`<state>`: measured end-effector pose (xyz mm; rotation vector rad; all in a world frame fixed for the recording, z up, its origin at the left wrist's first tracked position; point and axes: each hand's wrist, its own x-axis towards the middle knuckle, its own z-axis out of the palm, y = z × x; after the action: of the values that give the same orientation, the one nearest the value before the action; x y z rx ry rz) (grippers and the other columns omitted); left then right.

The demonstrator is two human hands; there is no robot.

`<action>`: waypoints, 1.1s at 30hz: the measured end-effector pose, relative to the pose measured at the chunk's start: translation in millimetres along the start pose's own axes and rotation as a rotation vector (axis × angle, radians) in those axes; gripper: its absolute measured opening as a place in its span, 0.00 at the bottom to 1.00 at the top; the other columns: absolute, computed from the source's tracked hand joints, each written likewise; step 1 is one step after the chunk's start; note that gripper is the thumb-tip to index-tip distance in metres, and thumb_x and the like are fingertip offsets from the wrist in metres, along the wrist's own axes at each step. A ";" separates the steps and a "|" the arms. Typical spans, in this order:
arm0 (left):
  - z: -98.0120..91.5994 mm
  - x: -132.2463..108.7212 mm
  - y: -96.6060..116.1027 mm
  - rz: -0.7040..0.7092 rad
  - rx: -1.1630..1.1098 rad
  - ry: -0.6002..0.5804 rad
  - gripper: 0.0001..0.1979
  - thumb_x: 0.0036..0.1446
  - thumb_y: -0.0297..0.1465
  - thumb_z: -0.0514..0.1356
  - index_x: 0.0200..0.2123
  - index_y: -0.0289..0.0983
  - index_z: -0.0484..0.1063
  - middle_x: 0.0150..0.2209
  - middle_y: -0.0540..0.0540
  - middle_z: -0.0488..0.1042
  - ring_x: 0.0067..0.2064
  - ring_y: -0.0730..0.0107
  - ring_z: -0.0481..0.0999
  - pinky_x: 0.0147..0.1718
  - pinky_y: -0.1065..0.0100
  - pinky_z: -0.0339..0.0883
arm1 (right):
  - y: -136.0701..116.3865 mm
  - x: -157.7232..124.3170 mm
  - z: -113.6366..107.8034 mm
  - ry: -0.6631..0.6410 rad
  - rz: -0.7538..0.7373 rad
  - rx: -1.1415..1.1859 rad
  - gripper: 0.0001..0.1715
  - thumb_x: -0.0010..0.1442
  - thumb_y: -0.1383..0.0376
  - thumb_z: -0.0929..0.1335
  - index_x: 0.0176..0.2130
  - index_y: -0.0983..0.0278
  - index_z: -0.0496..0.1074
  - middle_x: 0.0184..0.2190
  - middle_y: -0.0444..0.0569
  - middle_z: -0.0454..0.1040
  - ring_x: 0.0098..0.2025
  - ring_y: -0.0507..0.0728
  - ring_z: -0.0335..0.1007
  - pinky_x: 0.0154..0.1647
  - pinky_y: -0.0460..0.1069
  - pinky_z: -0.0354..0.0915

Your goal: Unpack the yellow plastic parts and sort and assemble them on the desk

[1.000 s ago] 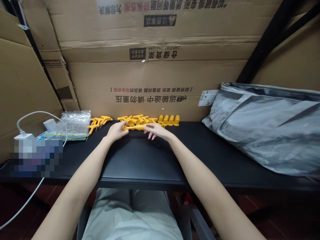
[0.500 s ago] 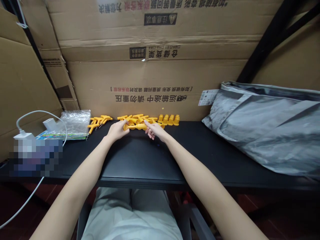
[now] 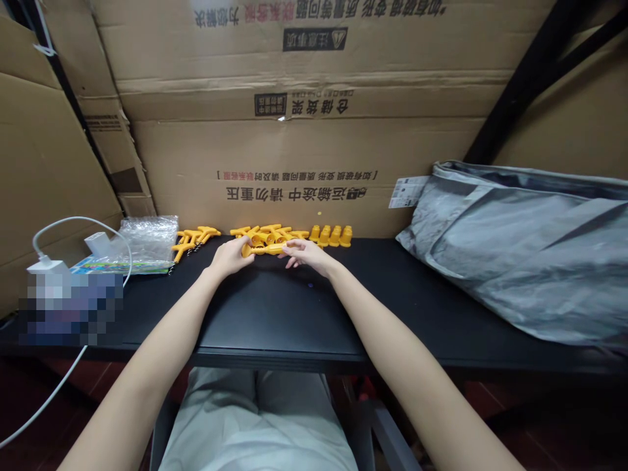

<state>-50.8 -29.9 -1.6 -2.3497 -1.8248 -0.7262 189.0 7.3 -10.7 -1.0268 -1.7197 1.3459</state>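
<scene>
My left hand [image 3: 230, 257] is closed on the left end of a yellow plastic piece [image 3: 267, 249], held level just above the black table. At its right end, the fingertips of my right hand [image 3: 307, 256] pinch the same piece, with the lower fingers loosely curled. Behind my hands lies a pile of yellow T-shaped parts and cups [image 3: 269, 230]. Several yellow cups [image 3: 335, 236] stand in a row to the right of the pile. More yellow T-handles [image 3: 198, 234] with metal spirals lie left of my left hand.
Clear plastic wrap [image 3: 150, 239] and a white charger [image 3: 49, 275] with a cable are at the left. A grey bag [image 3: 515, 255] sits on the right of the black table [image 3: 279, 320]. Cardboard [image 3: 294, 147] stands behind.
My right hand has shifted slightly right and turned, its fingers changing position on the yellow piece. My left hand has stayed in place.
</scene>
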 end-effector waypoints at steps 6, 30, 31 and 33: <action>-0.8 -0.4 0.5 -0.016 -0.002 -0.012 0.17 0.54 0.42 0.60 0.45 0.42 0.71 0.38 0.48 0.78 0.39 0.64 0.77 0.35 0.70 0.63 | 1.2 1.3 0.9 -0.022 0.002 -0.018 0.19 0.59 0.56 0.71 0.45 0.67 0.73 0.39 0.55 0.80 0.25 0.50 0.75 0.22 0.42 0.67; 1.2 -1.1 0.2 -0.011 -0.101 0.009 0.30 0.55 0.46 0.60 0.59 0.42 0.62 0.46 0.45 0.77 0.45 0.60 0.77 0.41 0.66 0.67 | 7.0 7.3 -2.1 0.004 -0.083 0.173 0.29 0.53 0.63 0.75 0.51 0.62 0.64 0.35 0.49 0.80 0.29 0.52 0.76 0.31 0.45 0.70; 1.4 -1.4 0.5 -0.014 -0.138 0.031 0.34 0.55 0.47 0.60 0.62 0.42 0.57 0.48 0.44 0.76 0.45 0.61 0.77 0.42 0.65 0.68 | 7.0 8.6 -2.9 0.025 -0.105 0.199 0.29 0.52 0.62 0.75 0.51 0.62 0.64 0.35 0.48 0.79 0.29 0.52 0.76 0.32 0.46 0.71; 2.0 -1.9 0.5 -0.026 -0.198 0.061 0.38 0.56 0.47 0.59 0.66 0.42 0.50 0.51 0.43 0.73 0.45 0.62 0.77 0.43 0.65 0.68 | 6.5 11.6 -5.3 0.103 -0.157 0.229 0.30 0.52 0.60 0.75 0.50 0.60 0.63 0.37 0.47 0.78 0.30 0.53 0.77 0.34 0.48 0.71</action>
<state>-50.0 -31.0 -4.0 -2.3938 -1.8398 -1.0137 189.7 20.9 -15.3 -0.8009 -1.4980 1.3298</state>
